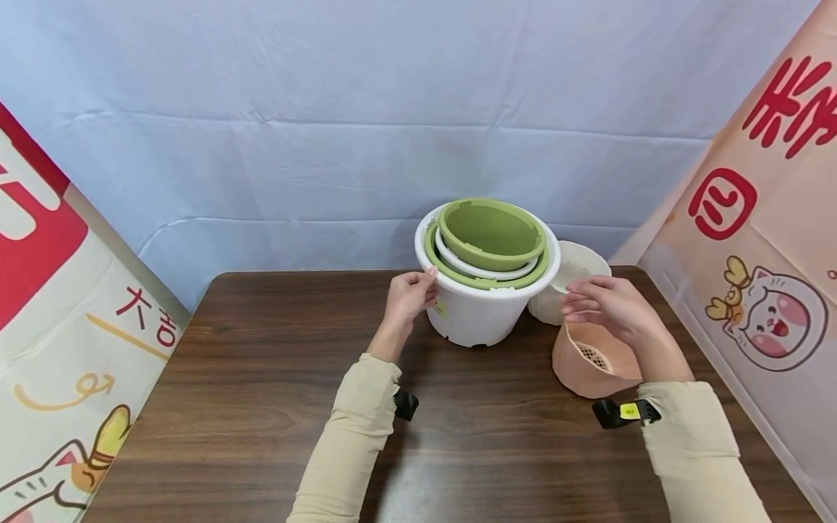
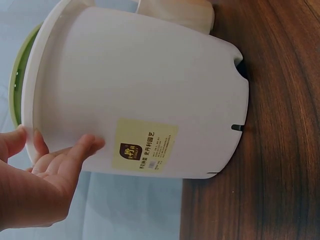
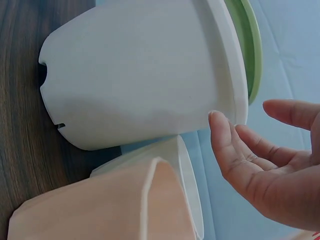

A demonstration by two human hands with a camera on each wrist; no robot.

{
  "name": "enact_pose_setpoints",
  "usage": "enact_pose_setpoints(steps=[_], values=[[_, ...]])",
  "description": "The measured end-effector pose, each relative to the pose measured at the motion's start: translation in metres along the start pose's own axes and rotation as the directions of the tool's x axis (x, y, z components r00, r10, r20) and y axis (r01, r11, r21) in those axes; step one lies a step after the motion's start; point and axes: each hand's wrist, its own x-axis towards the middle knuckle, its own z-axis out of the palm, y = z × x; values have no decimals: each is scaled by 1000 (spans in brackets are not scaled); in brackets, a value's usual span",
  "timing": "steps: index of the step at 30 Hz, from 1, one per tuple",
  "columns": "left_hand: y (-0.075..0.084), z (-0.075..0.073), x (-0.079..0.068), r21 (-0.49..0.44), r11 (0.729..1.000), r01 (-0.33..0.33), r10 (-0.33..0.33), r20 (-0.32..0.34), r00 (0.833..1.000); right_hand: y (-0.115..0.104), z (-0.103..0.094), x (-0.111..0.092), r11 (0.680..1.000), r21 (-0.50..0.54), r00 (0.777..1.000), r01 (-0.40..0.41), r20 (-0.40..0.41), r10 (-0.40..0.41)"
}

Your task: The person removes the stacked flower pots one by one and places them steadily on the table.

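Observation:
A large white flower pot (image 1: 474, 319) stands upright near the table's back edge. Nested in it are a green pot, a smaller white pot and, on top, a small green pot (image 1: 497, 259). My left hand (image 1: 408, 294) pinches the large pot's rim at its left side, thumb on the rim and fingers below it. A yellow label (image 2: 145, 145) shows on the wall by those fingers. My right hand (image 1: 611, 305) hovers to the right, fingers loosely bent and holding nothing. In the right wrist view its fingertips (image 3: 217, 122) come close to the large pot's rim.
Below my right hand a pink pot (image 1: 569, 363) with a perforated bottom stands on the brown wooden table (image 1: 275, 407). Behind it, a cream pot (image 1: 544, 309) stands beside the white one. A pale cloth (image 1: 314, 145) hangs behind, printed banners (image 1: 739, 290) at the sides.

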Motion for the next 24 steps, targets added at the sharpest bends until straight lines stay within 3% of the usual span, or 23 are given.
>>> enact_pose_setpoints(steps=[13,24], values=[[0,0,0,1,1000,-1,1,2,1000,-5,8,17,994,-95,998,-56,-17,54],[0,0,0,2,1000,1,-1,-4,1000,-5,12,29,997,-30,997,-73,11,73]])
